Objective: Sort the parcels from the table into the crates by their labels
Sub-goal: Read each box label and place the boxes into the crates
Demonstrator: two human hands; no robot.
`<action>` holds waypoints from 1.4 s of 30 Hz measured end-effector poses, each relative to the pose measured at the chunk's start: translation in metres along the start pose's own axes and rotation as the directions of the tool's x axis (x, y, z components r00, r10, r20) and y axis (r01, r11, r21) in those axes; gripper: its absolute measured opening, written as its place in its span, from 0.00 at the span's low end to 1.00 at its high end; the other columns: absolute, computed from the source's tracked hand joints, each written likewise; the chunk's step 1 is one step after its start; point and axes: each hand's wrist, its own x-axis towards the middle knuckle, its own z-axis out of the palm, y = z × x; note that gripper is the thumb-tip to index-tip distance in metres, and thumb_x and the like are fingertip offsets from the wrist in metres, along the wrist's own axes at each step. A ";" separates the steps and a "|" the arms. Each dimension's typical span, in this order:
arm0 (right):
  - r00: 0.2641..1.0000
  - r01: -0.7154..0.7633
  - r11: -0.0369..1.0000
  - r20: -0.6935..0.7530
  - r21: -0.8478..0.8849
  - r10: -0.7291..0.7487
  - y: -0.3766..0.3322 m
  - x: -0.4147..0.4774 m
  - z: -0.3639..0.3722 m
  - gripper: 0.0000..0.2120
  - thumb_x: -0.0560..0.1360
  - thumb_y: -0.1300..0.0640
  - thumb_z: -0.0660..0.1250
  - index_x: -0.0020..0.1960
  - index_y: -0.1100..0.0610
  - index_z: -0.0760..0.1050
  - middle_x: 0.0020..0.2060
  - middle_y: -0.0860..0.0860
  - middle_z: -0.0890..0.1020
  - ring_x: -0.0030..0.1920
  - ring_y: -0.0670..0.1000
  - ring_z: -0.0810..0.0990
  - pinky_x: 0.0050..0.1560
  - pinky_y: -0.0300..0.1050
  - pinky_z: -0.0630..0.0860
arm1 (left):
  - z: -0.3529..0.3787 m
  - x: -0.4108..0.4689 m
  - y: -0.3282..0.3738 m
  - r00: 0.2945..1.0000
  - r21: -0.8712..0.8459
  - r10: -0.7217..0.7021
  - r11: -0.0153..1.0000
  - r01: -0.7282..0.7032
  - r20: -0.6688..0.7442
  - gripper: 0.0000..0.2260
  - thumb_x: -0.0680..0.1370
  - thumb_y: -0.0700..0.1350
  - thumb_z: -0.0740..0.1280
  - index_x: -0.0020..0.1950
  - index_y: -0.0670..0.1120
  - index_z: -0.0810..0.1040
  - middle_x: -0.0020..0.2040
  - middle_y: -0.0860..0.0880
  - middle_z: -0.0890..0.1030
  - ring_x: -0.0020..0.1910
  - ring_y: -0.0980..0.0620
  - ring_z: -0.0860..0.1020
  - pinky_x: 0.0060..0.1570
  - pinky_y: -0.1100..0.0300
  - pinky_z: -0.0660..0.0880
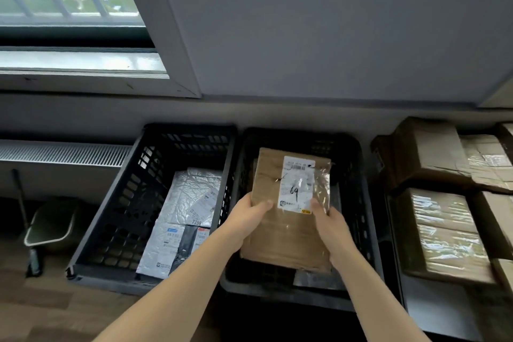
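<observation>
Parcel [277,219] gripped at both sides by left hand [251,216] and right hand [331,223], thumbs on top, above the middle black crate [358,175]; judged light, stiff cardboard, slick where taped by the label [298,184], so best held at bare edges

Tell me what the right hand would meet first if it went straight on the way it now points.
The right hand, gripping the cardboard parcel, points forward and down into the black crate below it. It would likely meet that crate's far wall first; depth is unclear here.
</observation>
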 end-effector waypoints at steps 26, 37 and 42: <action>0.984 0.170 0.979 0.079 -0.109 -0.162 -0.131 -0.015 0.314 0.31 0.65 0.33 0.66 0.61 0.50 0.79 0.54 0.46 0.84 0.57 0.51 0.82 0.64 0.55 0.77 | -0.328 0.067 0.005 0.979 0.034 0.164 0.986 -0.161 -0.124 0.09 0.82 0.50 0.66 0.44 0.48 0.77 0.46 0.54 0.81 0.44 0.56 0.77 0.42 0.60 0.71; 0.992 -0.079 0.995 0.093 -0.060 0.084 -0.037 0.070 0.376 0.27 0.73 0.39 0.70 0.69 0.48 0.74 0.63 0.47 0.81 0.63 0.51 0.80 0.66 0.57 0.77 | -0.327 0.163 -0.078 0.985 0.251 0.071 0.968 -0.030 -0.154 0.24 0.79 0.52 0.68 0.72 0.46 0.67 0.64 0.49 0.78 0.64 0.44 0.77 0.58 0.56 0.72; 0.993 -0.062 0.998 0.100 -0.030 0.064 -0.021 0.101 0.397 0.29 0.75 0.46 0.68 0.74 0.40 0.67 0.69 0.43 0.77 0.65 0.49 0.79 0.66 0.56 0.77 | -0.321 0.177 -0.090 0.946 0.569 0.285 0.808 -0.150 -0.156 0.35 0.79 0.40 0.64 0.82 0.41 0.51 0.81 0.40 0.53 0.79 0.40 0.57 0.77 0.48 0.60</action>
